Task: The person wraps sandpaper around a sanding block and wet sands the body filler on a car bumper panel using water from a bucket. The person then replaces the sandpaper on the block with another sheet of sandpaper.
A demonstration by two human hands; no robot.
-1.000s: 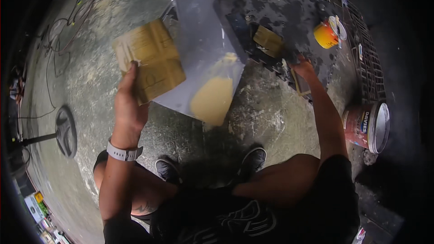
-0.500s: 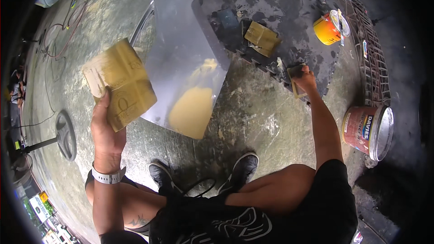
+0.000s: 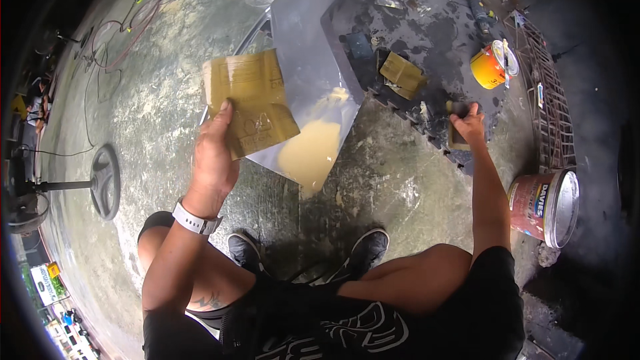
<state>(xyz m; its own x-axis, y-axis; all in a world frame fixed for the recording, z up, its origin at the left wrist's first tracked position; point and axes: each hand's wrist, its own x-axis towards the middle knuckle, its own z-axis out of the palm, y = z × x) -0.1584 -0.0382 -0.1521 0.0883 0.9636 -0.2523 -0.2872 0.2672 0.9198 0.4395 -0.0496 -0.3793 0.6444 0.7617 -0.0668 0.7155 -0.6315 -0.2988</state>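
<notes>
My left hand [image 3: 217,150] holds up a creased yellow-brown sheet of sandpaper [image 3: 250,103], thumb across its printed backing. Behind it lies a grey car body panel [image 3: 300,53] with a smooth patch of beige filler [image 3: 310,153] on its near end. Out to the right, my right hand [image 3: 470,123] closes on a small dark block [image 3: 457,108] at the edge of a black foam mat [image 3: 440,40]. Another yellowish piece of sandpaper [image 3: 458,139] lies beneath that hand. Farther back on the mat rests a folded piece of sandpaper [image 3: 403,75].
An orange-yellow can [image 3: 490,70] stands on the mat, and a large reddish paint pail [image 3: 543,207] is at my right. Beyond them runs a rusty metal lattice [image 3: 547,93]. A fan [image 3: 105,181] and hoses [image 3: 110,47] are at the left.
My left hand has carried the sandpaper rightward, in front of the panel. My right hand's fingers have shifted on the dark block, lifting it slightly. The whole view has swung a little.
</notes>
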